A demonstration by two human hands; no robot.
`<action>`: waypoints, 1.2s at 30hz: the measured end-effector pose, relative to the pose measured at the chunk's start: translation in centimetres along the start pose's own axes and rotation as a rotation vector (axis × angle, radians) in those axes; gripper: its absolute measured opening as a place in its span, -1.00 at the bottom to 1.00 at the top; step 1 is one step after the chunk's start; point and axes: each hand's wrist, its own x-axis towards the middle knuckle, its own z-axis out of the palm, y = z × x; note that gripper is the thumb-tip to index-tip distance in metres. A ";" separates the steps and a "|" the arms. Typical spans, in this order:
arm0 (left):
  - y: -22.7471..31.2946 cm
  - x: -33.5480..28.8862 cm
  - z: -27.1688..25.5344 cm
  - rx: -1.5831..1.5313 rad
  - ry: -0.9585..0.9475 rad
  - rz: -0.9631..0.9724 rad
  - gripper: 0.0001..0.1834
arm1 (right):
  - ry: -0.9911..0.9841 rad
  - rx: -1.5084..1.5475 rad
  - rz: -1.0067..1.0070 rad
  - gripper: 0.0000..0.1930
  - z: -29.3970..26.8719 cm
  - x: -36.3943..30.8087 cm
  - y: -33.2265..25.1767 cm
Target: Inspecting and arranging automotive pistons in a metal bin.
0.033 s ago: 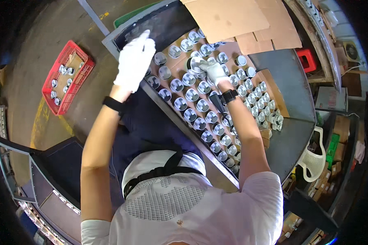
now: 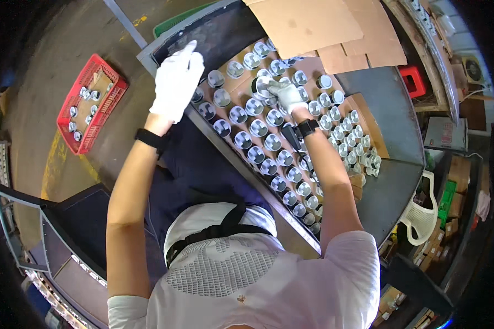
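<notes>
My right hand (image 2: 288, 95), in a white glove, closes its fingers on a silver piston (image 2: 260, 86) with a dark side. That piston is tilted among rows of similar upright pistons (image 2: 258, 128) on a sheet of brown cardboard. My left hand (image 2: 177, 82), also gloved in white, hovers over the table's left edge with its fingers stretched out. Nothing shows in it, though its palm side is hidden. Closest to it are a dark bare part of the tabletop (image 2: 219, 35) and the leftmost pistons.
Flat cardboard sheets (image 2: 307, 24) cover the table's far side. Smaller silver parts (image 2: 348, 137) crowd the right of the rows. A red plastic basket (image 2: 101, 118) with several pistons stands on the floor at left. A pale plastic chair (image 2: 421, 216) is at right.
My left hand has shifted slightly to the left. My right hand keeps its grip on the piston in nearly the same place.
</notes>
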 end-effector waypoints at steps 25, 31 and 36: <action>-1.4 -0.1 0.4 0.167 -0.006 0.101 -0.68 | -0.302 -1.565 -0.054 -0.73 11.3 15.7 5.7; -1.3 0.1 0.3 0.163 -0.034 0.081 -0.60 | -0.152 -1.486 -0.040 -0.73 11.5 15.6 7.1; -1.3 0.2 0.4 0.119 -0.017 0.071 -0.57 | 0.131 -1.560 -0.080 -0.80 9.0 13.9 6.9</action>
